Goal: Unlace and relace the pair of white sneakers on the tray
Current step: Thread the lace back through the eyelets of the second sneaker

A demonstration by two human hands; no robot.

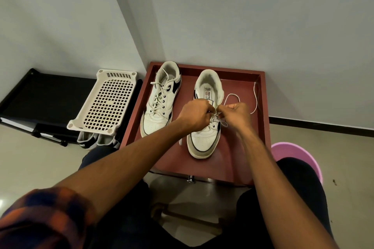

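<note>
Two grips meet over one shoe: my left grip [195,112] and right grip [235,112] are both curled tight, each pinching the thin white lace [232,94] above the eyelets of the nearer sneaker [203,139]. I judge the lace limp, light and slippery, best pinched close to its tip; the shoe looks light, with a stiff sole. Counted: two white sneakers, this one partly laced, the other sneaker [157,107] fully laced, side by side on one red tray [262,87].

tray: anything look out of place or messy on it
Only the lace: one loose end trails from the nearer sneaker across the tray to its right wall. That fits mid-lacing; the other sneaker looks laced.
</note>
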